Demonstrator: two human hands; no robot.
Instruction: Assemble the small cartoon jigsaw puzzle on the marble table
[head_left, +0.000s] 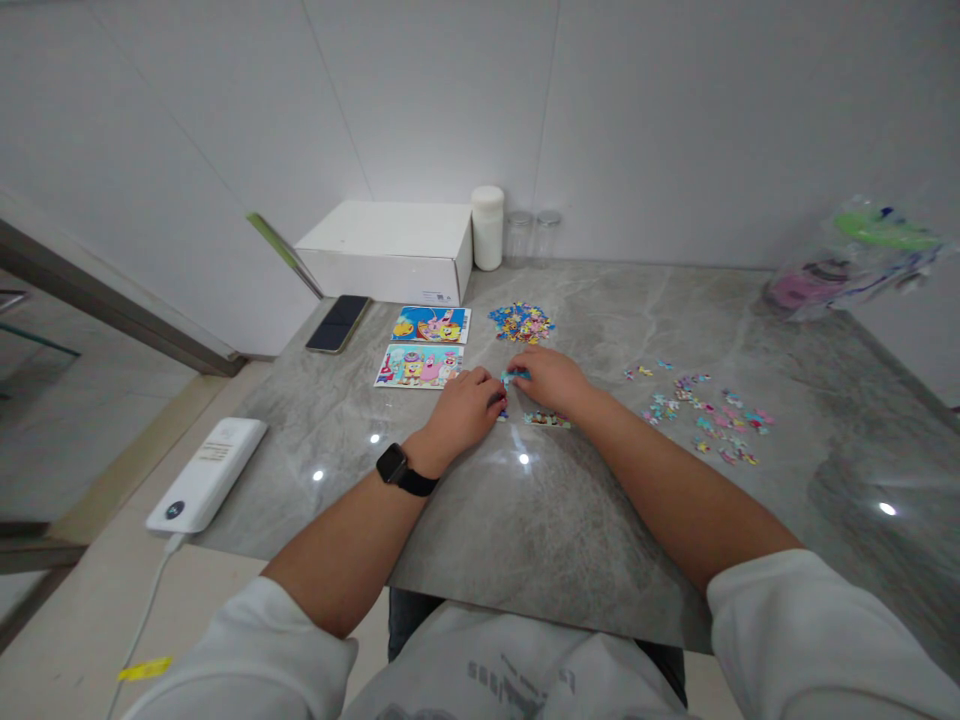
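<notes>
Fingers of the right hand (553, 378) are bent and nearly together at a teal piece (517, 377); whether they pinch it or only press it cannot be told. Fingers of the left hand (466, 405) are curled, with the tips just left of the same piece; their grip is hidden. Both hands are over the table (480, 530), close to each other. A strip (547, 419) of joined pieces lies near the right wrist, on the side toward the body. The pile (523, 323) lies beyond the hands; loose pieces (709, 407) are spread to the right. Two picture cards, the upper card (429, 325) and the lower card (418, 366), lie left of the pile, with the phone (339, 323) farther left. The box (390, 240) and the bottle (488, 230) stand at the rear.
</notes>
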